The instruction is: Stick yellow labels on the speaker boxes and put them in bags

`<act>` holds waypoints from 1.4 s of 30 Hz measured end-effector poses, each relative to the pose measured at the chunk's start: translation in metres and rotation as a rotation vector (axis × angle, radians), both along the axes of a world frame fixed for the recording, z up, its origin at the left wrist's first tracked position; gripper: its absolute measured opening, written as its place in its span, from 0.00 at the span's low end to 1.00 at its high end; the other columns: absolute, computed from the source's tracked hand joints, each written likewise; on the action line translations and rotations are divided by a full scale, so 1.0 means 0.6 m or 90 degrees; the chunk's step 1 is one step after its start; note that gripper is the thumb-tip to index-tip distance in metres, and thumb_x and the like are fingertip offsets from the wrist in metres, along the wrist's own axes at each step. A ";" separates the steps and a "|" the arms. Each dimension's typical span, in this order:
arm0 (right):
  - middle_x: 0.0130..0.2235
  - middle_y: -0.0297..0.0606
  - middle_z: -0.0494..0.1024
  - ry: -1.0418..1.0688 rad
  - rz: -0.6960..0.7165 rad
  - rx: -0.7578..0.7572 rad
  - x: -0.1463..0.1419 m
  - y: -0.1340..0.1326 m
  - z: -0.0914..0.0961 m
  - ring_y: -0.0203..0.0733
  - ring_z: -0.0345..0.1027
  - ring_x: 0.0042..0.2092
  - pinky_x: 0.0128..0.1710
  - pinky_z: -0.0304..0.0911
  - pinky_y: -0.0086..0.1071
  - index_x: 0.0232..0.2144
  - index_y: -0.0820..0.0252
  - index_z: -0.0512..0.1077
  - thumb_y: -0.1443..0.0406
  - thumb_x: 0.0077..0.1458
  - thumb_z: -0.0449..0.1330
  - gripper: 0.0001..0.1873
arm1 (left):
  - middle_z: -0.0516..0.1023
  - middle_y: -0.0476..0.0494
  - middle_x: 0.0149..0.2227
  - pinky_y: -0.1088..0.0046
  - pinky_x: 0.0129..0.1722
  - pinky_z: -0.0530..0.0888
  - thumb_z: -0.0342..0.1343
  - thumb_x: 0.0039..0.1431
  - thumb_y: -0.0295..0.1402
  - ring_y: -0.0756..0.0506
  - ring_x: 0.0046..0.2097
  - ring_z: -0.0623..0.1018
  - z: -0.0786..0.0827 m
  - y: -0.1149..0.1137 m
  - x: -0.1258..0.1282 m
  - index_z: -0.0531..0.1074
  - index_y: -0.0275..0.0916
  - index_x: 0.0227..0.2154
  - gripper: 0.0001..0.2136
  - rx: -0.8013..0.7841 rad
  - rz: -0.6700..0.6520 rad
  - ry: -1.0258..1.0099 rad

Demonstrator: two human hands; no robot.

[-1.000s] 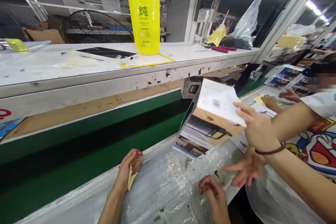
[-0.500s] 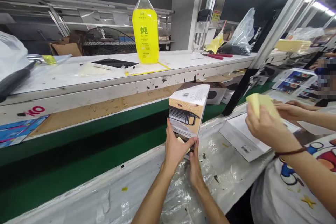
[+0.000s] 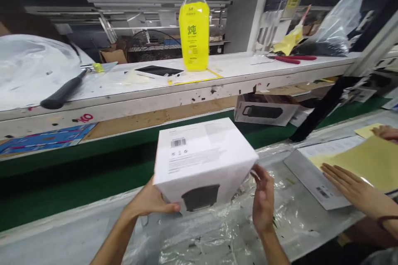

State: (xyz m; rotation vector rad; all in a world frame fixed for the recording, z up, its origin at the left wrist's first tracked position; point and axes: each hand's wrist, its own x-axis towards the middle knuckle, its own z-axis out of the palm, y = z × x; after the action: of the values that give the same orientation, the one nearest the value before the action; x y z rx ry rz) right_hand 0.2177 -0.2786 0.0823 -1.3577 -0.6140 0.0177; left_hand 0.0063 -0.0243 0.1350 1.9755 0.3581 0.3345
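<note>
The left hand [image 3: 152,201] is gripping the white box [image 3: 202,153], the right hand [image 3: 263,198] lying open at its side, over the plastic-covered counter [image 3: 93,236] beside a green belt [image 3: 77,182].

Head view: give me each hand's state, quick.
Left hand: closed on the white cardboard box, at its lower left corner.
Right hand: open, flat against that box's right side.

Tipped box [image 3: 202,157] over from upright, barcode face up now; slid left hand [image 3: 152,201] under near corner, right hand [image 3: 263,201] flat to its side. Pressed down flat nearby, co-worker's yellow sheet [image 3: 370,161].
</note>
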 end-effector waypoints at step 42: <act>0.42 0.40 0.74 -0.766 0.115 0.027 -0.043 0.163 0.440 0.46 0.74 0.46 0.47 0.72 0.44 0.40 0.54 0.77 0.69 0.63 0.63 0.05 | 0.78 0.45 0.31 0.68 0.40 0.74 0.61 0.65 0.46 0.44 0.39 0.78 0.325 -0.080 0.032 0.76 0.38 0.29 0.16 0.049 0.157 -0.367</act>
State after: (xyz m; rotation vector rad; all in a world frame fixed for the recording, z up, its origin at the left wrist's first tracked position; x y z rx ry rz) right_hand 0.1921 -0.1808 0.3464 -1.1654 -1.7182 -0.7046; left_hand 0.0255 -0.0723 0.3297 1.8125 0.2142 1.0577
